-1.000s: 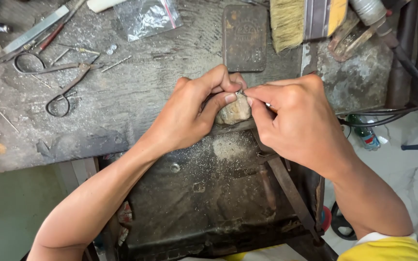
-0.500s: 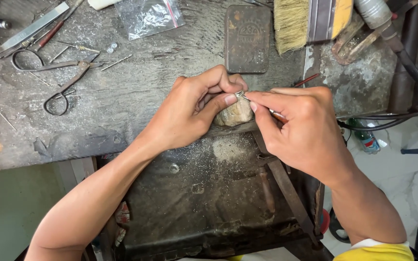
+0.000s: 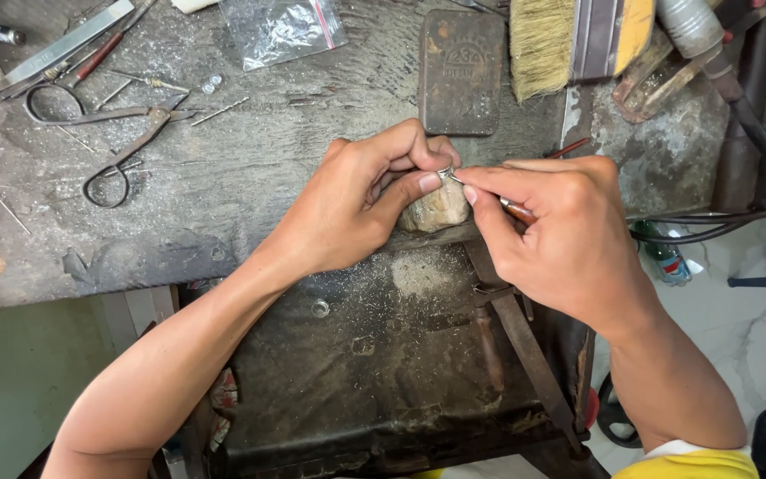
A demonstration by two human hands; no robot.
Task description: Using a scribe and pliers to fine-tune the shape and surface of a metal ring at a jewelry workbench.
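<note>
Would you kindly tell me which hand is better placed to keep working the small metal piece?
Probably the right hand: it holds the thin tool against the metal piece, which the left hand pinches.

Table (image 3: 250,186) dusty grey-brown, streaked with pale scratches; brush (image 3: 544,44) has straw-yellow bristles, striped grey-and-yellow back. Wooden peg (image 3: 436,208) mottled tan, small ring (image 3: 447,173) silvery, metal block (image 3: 461,71) rusty dark brown, plastic bag (image 3: 284,28) clear with red strip.

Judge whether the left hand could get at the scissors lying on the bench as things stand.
Probably yes: the scissors lie in the open on the bench, nothing between them and the left hand. But that hand now pinches a small metal piece.
</note>
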